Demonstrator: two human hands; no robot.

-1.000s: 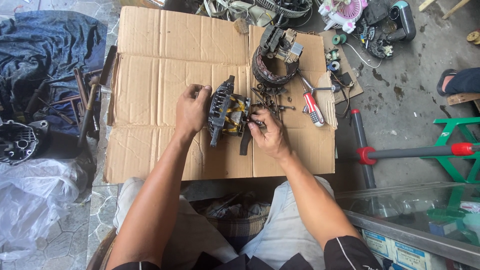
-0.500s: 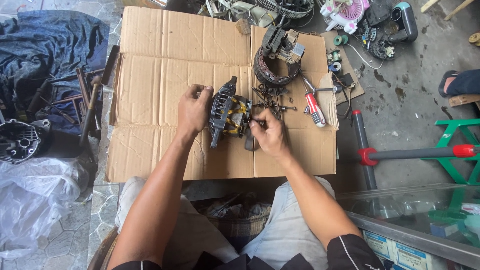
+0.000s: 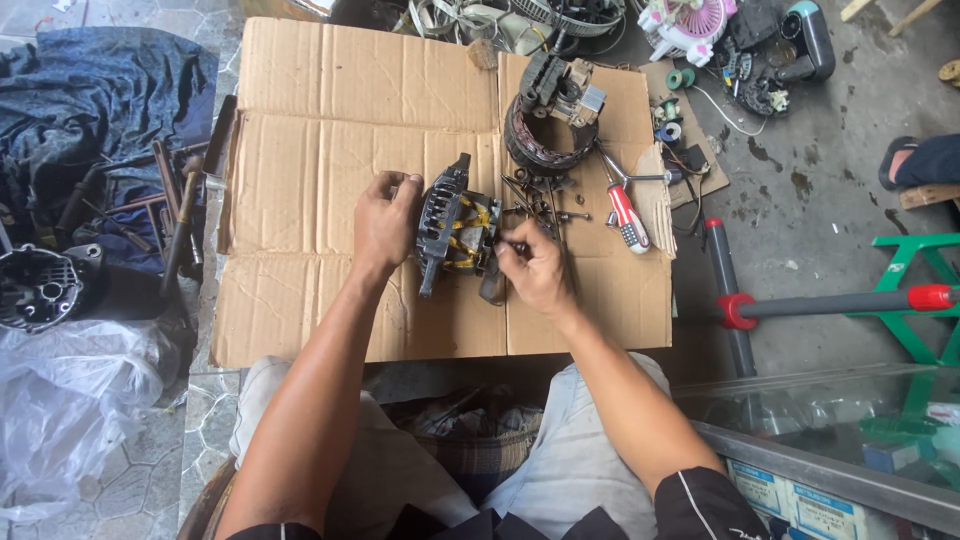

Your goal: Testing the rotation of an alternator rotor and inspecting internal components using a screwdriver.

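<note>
Two bare hands are working on a flattened sheet of cardboard [image 3: 300,160] that is lying on the floor in front of the seated person's knees; the left hand [image 3: 385,222] is curling around the left side of a black motor housing [image 3: 452,225], gripping it and holding it on its edge; the right hand [image 3: 533,268] is closing its fingertips on a small dark part at the housing's right side, though what exactly it is pinching is too small to tell; the housing itself is sitting near the middle of the cardboard, slightly toward its near edge, with yellow fittings showing inside its black ribs; just beyond the right hand a scatter of small screws [image 3: 540,195] is lying on the cardboard; to their right, toward the right edge, a screwdriver with a red and white handle [image 3: 627,215] is resting; farther off, near the far right corner, a round coil of copper windings [image 3: 545,145] is lying with a grey metal piece on top of it; off the left edge a blue cloth [image 3: 100,90] is covering part of the floor, with a clear plastic bag [image 3: 70,410] nearer; off the right edge a grey pole with red collars [image 3: 830,303] is lying across the concrete.
</note>
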